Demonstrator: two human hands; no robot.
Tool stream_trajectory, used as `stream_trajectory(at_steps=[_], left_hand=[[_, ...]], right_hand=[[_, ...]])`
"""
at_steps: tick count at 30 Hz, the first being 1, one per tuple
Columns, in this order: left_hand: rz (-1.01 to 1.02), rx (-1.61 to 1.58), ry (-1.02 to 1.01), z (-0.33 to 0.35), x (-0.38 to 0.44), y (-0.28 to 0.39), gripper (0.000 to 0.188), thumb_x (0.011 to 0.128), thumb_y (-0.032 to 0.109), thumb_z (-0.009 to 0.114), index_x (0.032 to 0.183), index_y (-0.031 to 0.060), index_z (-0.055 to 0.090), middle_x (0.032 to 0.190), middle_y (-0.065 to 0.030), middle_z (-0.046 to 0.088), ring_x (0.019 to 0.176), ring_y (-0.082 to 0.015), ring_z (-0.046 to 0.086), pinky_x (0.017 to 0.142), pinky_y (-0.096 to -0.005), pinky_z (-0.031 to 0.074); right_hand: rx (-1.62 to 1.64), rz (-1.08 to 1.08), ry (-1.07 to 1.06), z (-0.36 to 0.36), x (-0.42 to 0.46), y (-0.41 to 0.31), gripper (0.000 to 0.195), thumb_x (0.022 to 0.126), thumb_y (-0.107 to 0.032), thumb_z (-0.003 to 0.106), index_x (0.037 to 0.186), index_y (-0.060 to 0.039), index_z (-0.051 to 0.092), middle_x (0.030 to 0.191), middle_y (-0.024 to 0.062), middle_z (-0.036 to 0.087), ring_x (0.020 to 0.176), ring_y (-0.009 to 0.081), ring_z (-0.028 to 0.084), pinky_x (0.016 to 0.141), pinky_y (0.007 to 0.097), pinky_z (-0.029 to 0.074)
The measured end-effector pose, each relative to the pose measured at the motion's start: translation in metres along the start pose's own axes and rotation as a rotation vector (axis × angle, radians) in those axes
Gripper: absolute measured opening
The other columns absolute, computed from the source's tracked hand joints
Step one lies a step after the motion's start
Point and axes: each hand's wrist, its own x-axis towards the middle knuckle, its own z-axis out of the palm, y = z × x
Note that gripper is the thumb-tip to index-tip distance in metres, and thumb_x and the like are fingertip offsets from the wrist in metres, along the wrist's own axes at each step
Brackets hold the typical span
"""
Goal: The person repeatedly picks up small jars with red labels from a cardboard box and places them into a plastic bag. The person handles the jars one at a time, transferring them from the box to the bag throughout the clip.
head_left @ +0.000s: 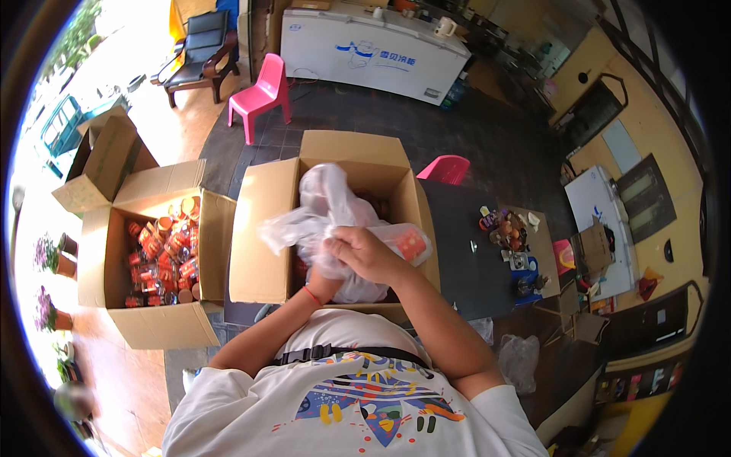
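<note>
A translucent white plastic bag (360, 217) is bunched up over a cardboard box (265, 240) in front of me. My right hand (365, 251) grips the gathered neck of the bag. Below and to its left is my left hand (326, 283), partly covered by the bag; its fingers are hidden. Something red and white (410, 243) shows through the plastic at the right. Inside the box, dark and red items are only partly visible. Left of it, a second open cardboard box (94, 257) holds several clear bottles (165, 251) with red labels and orange-brown lids.
The box stands on a dark table (457, 251). At the table's right end are a basket of round items (510, 231) and a blue tray (528, 288). Pink chairs (260, 97) and a white chest freezer (371, 51) stand beyond. A crumpled plastic bag (518, 360) lies at the lower right.
</note>
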Motion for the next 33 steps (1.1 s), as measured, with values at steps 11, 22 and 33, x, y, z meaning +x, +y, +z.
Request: stream_trajectory(at_steps=[11, 22, 33], left_hand=[[-0.252, -0.181, 0.444, -0.093, 0.013, 0.064, 0.023, 0.095, 0.023, 0.059, 0.1, 0.001, 0.065, 0.093, -0.0034, 0.065, 0.083, -0.0151, 0.062, 0.076, -0.032, 0.048], [-0.134, -0.606, 0.212, -0.082, -0.023, 0.132, 0.04, 0.097, 0.027, 0.05, 0.122, -0.0033, 0.06, 0.12, -0.0128, 0.065, 0.116, -0.0271, 0.058, 0.108, -0.0433, 0.039], [-0.277, 0.067, 0.267, -0.08, 0.002, 0.095, 0.046, 0.102, 0.021, 0.044, 0.14, -0.0037, 0.046, 0.14, -0.0125, 0.05, 0.127, -0.0217, 0.048, 0.107, -0.0392, 0.039]], right_hand=[[0.276, 0.972, 0.22, -0.027, -0.081, 0.232, 0.081, 0.084, -0.056, 0.071, 0.144, -0.0114, 0.04, 0.134, 0.0147, 0.054, 0.119, 0.0263, 0.054, 0.088, 0.043, 0.049], [0.133, 0.945, 0.595, 0.035, -0.088, 0.342, 0.038, 0.09, -0.036, 0.063, 0.093, 0.001, 0.073, 0.088, 0.0166, 0.073, 0.077, 0.0241, 0.069, 0.07, 0.0408, 0.056], [-0.205, -0.198, 1.084, -0.008, -0.009, 0.096, 0.017, 0.084, -0.011, 0.062, 0.072, -0.002, 0.053, 0.077, 0.0174, 0.056, 0.076, 0.0391, 0.056, 0.067, 0.0475, 0.044]])
